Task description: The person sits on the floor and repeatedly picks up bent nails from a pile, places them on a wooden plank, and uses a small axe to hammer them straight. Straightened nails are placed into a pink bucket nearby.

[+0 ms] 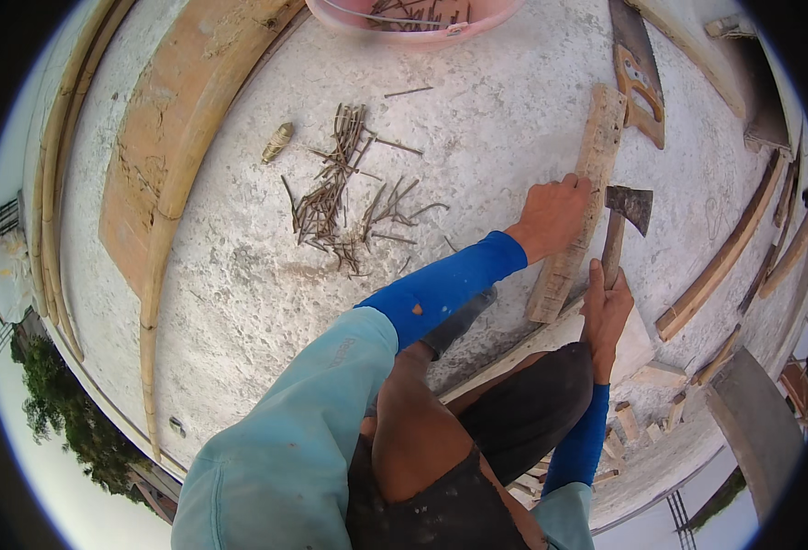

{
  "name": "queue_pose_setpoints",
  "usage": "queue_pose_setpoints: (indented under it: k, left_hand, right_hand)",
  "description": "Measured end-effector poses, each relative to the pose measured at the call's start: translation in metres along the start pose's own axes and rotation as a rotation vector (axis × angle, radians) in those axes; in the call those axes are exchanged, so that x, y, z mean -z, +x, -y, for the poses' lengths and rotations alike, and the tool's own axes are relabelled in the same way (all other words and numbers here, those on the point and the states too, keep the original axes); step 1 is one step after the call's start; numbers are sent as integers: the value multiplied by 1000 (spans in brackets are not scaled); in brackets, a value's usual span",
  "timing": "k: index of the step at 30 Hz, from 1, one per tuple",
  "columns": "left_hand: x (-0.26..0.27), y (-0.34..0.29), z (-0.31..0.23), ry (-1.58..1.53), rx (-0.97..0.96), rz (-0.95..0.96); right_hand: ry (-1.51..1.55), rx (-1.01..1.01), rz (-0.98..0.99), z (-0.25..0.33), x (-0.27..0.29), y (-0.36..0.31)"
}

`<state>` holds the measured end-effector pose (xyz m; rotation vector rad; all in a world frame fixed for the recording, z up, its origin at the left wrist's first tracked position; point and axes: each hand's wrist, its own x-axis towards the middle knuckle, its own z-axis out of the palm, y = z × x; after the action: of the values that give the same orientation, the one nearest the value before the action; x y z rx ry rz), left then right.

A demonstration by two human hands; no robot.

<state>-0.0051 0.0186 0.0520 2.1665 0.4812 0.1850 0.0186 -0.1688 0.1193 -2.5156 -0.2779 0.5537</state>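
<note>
My right hand [608, 316] is closed round the wooden handle [613, 247] of a hatchet. Its dark steel head [631, 207] is just right of a rough wooden plank [603, 137], with the cutting edge facing away from it. On the plank's left edge rests my left hand [555, 215], fingers curled; whatever is between the fingertips is hidden. Left of that hand, a loose pile of rusty nails [326, 206] lies on the pale concrete, several of them bent. A small bundle wound with cord [277, 143] sits beside the pile.
A pink bucket [404, 35] with more nails stands at the far side. A handsaw [640, 87] lies beyond the plank. Bamboo poles [161, 247] edge a brown board [152, 156] on the left. Timber strips [725, 252] and wood offcuts [629, 422] lie to the right.
</note>
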Motion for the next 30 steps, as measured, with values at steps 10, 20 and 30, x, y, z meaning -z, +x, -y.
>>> queue_pose_setpoints:
  k: [10, 20, 30]
  left_hand:
    - [172, 45, 7, -392, -115, -714]
    - [134, -223, 121, -143, 460, -420]
    - [126, -235, 136, 145, 248, -234]
  right_hand:
    - [266, -74, 31, 50, 23, -22]
    - [246, -166, 44, -5, -47, -10]
    - [43, -110, -12, -17, -58, -11]
